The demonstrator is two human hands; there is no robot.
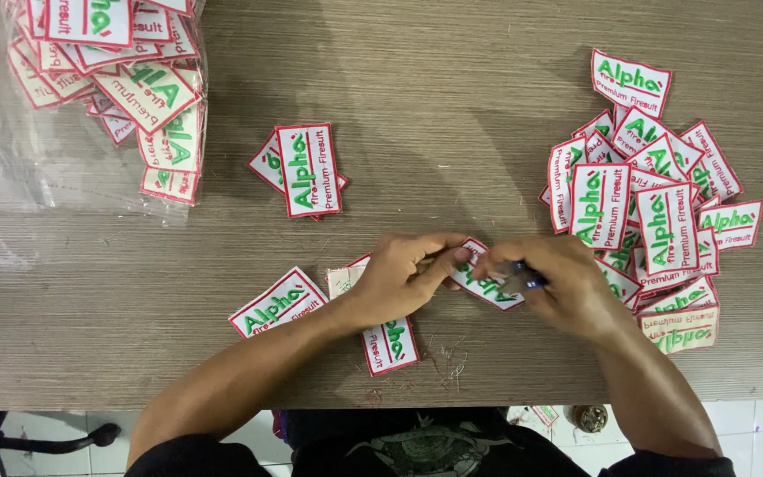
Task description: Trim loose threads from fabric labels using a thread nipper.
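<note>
Near the front edge of the grey wood-grain worktop (452, 71), a little right of its middle, my two hands meet over one embroidered patch (487, 288), white with a red border and green lettering. My left hand (399, 278) is closed on the patch's left end, thumb and fingers pinching it. My right hand (558, 287) is curled shut around a small dark tool with a blue part (527, 276), held against the patch's right end; I cannot tell exactly what kind of tool it is. The patch sits just above the worktop, tilted, between both hands.

Under my left wrist lie two more patches (389, 340), one partly hidden by my hand, and just to their left another patch (278, 303) lies slanted. Loose thread trimmings (448, 353) are scattered by the front edge beside them. Toward the middle of the worktop sits a small stack of patches (306, 168). Along the right edge, touching my right hand, a large loose pile of patches (646, 203) overlaps in all directions, some face up and a few turned over. At the back left corner a clear plastic bag (117, 79) holds many more of the same patches.
</note>
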